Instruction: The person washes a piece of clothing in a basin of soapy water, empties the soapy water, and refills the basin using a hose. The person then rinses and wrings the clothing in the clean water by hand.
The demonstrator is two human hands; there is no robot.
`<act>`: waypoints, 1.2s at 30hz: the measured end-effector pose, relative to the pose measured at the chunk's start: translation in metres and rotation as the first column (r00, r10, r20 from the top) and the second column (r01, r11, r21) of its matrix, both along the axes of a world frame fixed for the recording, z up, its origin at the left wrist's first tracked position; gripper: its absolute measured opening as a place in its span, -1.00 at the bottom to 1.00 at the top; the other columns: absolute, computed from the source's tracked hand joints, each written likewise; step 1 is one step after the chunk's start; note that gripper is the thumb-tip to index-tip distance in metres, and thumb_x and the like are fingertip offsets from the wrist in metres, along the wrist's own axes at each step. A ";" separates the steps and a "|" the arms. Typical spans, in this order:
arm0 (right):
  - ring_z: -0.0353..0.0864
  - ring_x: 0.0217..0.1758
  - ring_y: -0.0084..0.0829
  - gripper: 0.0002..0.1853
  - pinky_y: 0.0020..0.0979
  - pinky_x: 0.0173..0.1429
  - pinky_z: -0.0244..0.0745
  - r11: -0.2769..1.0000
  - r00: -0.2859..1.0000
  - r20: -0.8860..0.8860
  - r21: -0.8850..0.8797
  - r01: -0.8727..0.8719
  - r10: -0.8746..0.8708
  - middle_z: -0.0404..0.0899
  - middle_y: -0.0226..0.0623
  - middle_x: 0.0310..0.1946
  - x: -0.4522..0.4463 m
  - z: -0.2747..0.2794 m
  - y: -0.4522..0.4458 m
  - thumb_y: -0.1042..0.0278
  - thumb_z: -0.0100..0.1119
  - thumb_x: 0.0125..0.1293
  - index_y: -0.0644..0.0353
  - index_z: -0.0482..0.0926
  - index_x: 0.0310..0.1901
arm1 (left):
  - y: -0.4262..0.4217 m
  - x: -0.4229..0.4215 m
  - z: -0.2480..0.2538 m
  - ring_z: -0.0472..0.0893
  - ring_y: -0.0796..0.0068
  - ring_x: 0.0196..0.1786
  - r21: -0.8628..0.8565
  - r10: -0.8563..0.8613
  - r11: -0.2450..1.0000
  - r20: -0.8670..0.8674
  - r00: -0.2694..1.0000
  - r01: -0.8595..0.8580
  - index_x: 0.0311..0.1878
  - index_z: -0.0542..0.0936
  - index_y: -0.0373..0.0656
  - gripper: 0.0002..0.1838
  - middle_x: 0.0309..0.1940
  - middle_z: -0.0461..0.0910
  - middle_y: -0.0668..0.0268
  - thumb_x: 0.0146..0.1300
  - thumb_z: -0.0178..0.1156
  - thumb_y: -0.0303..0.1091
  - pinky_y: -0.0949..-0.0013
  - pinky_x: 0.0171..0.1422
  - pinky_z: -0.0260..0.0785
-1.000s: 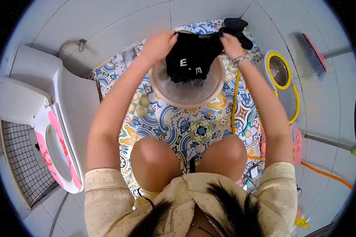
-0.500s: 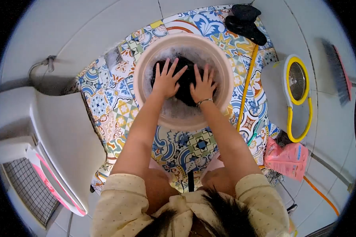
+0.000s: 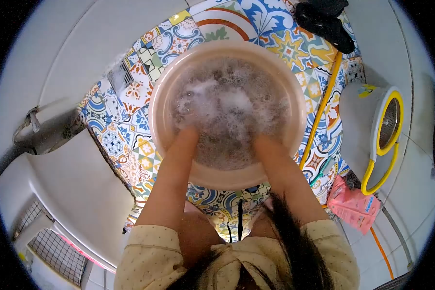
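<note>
A round, pale pink basin (image 3: 155, 111) stands on the tiled floor, full of cloudy water with white suds (image 3: 234, 99). Both my forearms reach down into it, side by side. At the left, my left wrist (image 3: 190, 135) goes under the foam. My right wrist (image 3: 262, 141) dips in at the right. The water and suds cover both hands, so neither the fingers nor anything they touch can be seen. The black cloth is also hidden beneath the surface.
Right of the basin are a yellow hose (image 3: 320, 111), a grey-and-yellow mop bucket (image 3: 360, 118) and a pink pouch (image 3: 355, 205). Black slippers (image 3: 326, 26) lie at the back right. A white toilet-like fixture (image 3: 82, 174) stands at left; a floor drain (image 3: 121, 77) is behind it.
Both hands, spread on the black cloth before, have sunk under the water along with the cloth. Foam now spreads over the surface. The view has moved closer to the basin.
</note>
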State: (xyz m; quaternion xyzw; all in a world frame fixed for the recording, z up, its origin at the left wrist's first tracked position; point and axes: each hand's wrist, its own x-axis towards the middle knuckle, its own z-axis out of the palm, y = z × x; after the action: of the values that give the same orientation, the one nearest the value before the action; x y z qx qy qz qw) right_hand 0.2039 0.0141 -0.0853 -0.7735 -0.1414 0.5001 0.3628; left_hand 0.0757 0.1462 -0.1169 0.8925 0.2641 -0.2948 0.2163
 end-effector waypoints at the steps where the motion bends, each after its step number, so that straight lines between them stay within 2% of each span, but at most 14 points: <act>1: 0.34 0.18 -0.20 -0.39 -0.12 0.25 0.24 0.999 0.999 0.000 -0.018 -0.042 0.042 0.39 -0.15 0.12 -0.001 -0.008 -0.001 0.15 0.20 0.13 0.14 0.33 0.22 | 0.000 -0.002 -0.004 0.21 0.07 0.31 0.001 0.002 1.000 0.025 1.000 -0.002 0.29 0.26 0.11 -0.40 0.23 0.30 0.23 0.12 0.10 -0.25 -0.18 0.27 0.03; 3: 0.12 0.33 0.00 -0.29 0.06 0.36 0.02 0.904 0.872 0.261 -0.235 -0.359 0.414 0.20 -0.12 0.28 -0.006 -0.070 -0.009 0.15 0.23 0.07 0.01 0.25 0.29 | -0.001 0.000 -0.010 0.25 0.08 0.27 0.008 -0.002 1.000 0.067 0.998 0.002 0.26 0.29 0.08 -0.44 0.19 0.33 0.22 0.12 0.09 -0.27 -0.14 0.24 0.08; 5: 0.07 0.39 0.04 -0.32 0.05 0.41 -0.03 0.815 0.718 0.396 -0.371 -0.446 0.573 0.17 -0.12 0.33 -0.002 -0.065 -0.007 0.13 0.18 0.09 -0.02 0.26 0.30 | -0.003 0.002 -0.015 0.29 0.08 0.24 0.027 -0.007 1.000 0.132 0.991 0.004 0.22 0.31 0.05 -0.48 0.15 0.36 0.21 0.13 0.07 -0.29 -0.10 0.21 0.13; 8: 0.19 0.33 -0.08 -0.45 -0.14 0.40 0.08 0.835 0.657 0.517 -0.384 -0.394 0.548 0.27 -0.14 0.27 0.009 0.010 0.009 0.12 0.03 0.18 0.05 0.35 0.23 | -0.007 -0.002 -0.024 0.34 0.09 0.18 0.109 -0.009 0.994 0.302 0.953 -0.025 0.17 0.35 0.01 -0.54 0.08 0.41 0.20 0.15 0.05 -0.31 -0.04 0.17 0.21; 15: 0.24 0.30 -0.10 -0.49 -0.20 0.36 0.16 0.838 0.504 0.670 -0.406 -0.365 0.545 0.24 -0.15 0.28 -0.004 0.023 0.003 0.20 -0.03 0.23 0.01 0.33 0.24 | -0.019 -0.008 -0.020 0.48 0.11 0.06 0.405 -0.087 0.881 0.646 0.758 -0.244 0.05 0.44 -0.09 -0.66 -0.06 0.52 0.16 0.17 -0.01 -0.38 0.09 0.08 0.39; 19: 0.26 0.28 -0.11 -0.52 -0.23 0.34 0.20 0.878 0.366 0.812 -0.338 -0.339 0.454 0.21 -0.16 0.29 -0.018 0.040 -0.024 0.24 -0.07 0.26 0.00 0.31 0.25 | -0.057 -0.029 0.009 0.56 0.12 -0.02 0.516 -0.066 0.802 0.576 0.815 -0.300 -0.02 0.48 -0.15 -0.72 -0.12 0.57 0.15 0.19 -0.04 -0.41 0.15 -0.01 0.48; 20: 0.19 0.33 -0.06 -0.57 0.01 0.33 0.19 0.916 0.283 0.905 -0.216 -0.339 0.318 0.17 -0.18 0.31 -0.020 0.030 -0.038 0.19 -0.03 0.26 -0.06 0.38 0.18 | -0.065 -0.035 0.024 0.58 0.12 -0.04 0.490 -0.003 0.830 0.479 0.878 -0.265 -0.05 0.49 -0.16 -0.74 -0.12 0.58 0.15 0.20 -0.04 -0.41 0.15 -0.05 0.49; 24: 0.32 0.23 -0.07 -0.62 -0.14 0.27 0.30 0.795 0.516 0.625 -0.318 -0.517 0.586 0.28 -0.12 0.23 -0.021 0.081 -0.065 0.28 -0.04 0.26 0.14 0.44 0.11 | -0.056 -0.055 0.077 0.63 0.12 -0.19 0.345 -0.056 0.939 0.174 0.983 -0.007 -0.13 0.52 -0.18 -0.78 -0.20 0.61 0.16 0.19 -0.03 -0.43 0.15 -0.16 0.51; 26: 0.46 0.09 -0.01 -0.61 -0.17 0.23 0.33 0.672 0.462 0.522 -0.341 -0.657 0.717 0.38 -0.02 0.16 -0.022 0.127 -0.072 0.33 -0.02 0.24 0.27 0.44 0.09 | -0.057 -0.068 0.109 0.62 0.06 -0.19 0.301 -0.042 0.952 0.282 0.958 -0.047 -0.17 0.51 -0.18 -0.82 -0.27 0.61 0.07 0.17 0.00 -0.43 0.12 -0.14 0.48; 29: 0.52 -0.03 -0.02 -0.72 -0.19 0.12 0.41 0.764 0.341 0.807 -0.198 -0.614 0.483 0.52 0.03 -0.06 -0.010 0.143 -0.077 0.37 0.14 0.15 0.32 0.53 -0.12 | -0.049 -0.071 0.170 0.57 -0.03 -0.14 0.229 0.058 0.952 0.516 0.855 -0.203 -0.17 0.48 -0.17 -0.81 -0.27 0.58 0.01 0.13 0.11 -0.37 0.05 -0.07 0.42; 30: 0.56 -0.09 -0.07 -0.74 -0.19 0.00 0.49 0.765 0.410 0.705 -0.295 -0.573 0.579 0.56 -0.08 -0.14 -0.011 0.206 -0.073 0.38 -0.14 0.28 0.29 0.56 -0.20 | -0.038 -0.069 0.190 0.55 -0.03 -0.14 0.174 0.089 0.955 0.606 0.791 -0.240 -0.20 0.47 -0.19 -0.79 -0.29 0.57 0.00 0.11 0.14 -0.34 0.05 -0.04 0.40; 33: 0.55 -0.10 -0.05 -0.44 -0.17 -0.01 0.48 0.782 0.027 0.906 -0.348 -0.517 0.422 0.55 0.00 -0.17 0.034 0.264 -0.057 0.08 0.51 -0.25 0.29 0.54 -0.26 | -0.018 -0.060 0.287 0.55 0.01 -0.26 -0.001 0.181 0.954 0.801 0.571 -0.300 -0.26 0.47 -0.23 -0.82 -0.38 0.54 -0.01 0.09 0.10 -0.36 0.13 -0.16 0.37; 35: 0.57 -0.16 0.01 -0.37 -0.13 -0.02 0.47 0.806 -0.111 0.949 -0.309 -0.505 0.294 0.58 0.03 -0.29 0.049 0.330 -0.043 -0.04 0.52 -0.29 0.30 0.54 -0.26 | 0.008 -0.043 0.326 0.57 0.28 -0.41 0.024 0.114 0.956 0.888 0.446 -0.293 -0.27 0.46 -0.26 -0.80 -0.53 0.52 0.16 0.13 0.07 -0.32 0.23 -0.28 0.38; 36: 0.55 -0.15 0.00 -0.37 -0.18 -0.07 0.46 0.883 -0.006 0.970 -0.225 -0.412 0.245 0.56 0.03 -0.25 0.030 0.377 -0.047 -0.05 0.47 -0.19 0.34 0.52 -0.23 | 0.010 -0.034 0.361 0.57 0.45 -0.44 -0.084 0.223 0.943 0.878 0.424 -0.321 -0.26 0.47 -0.26 -0.80 -0.51 0.52 0.23 0.17 0.05 -0.31 0.31 -0.29 0.41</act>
State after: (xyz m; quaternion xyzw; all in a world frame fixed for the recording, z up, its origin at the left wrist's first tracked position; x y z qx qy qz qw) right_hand 0.2340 -0.0327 0.2913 -0.8224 -0.5541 -0.0908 0.0916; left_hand 0.0416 0.1561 0.2438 0.8706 0.2699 0.2561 0.3220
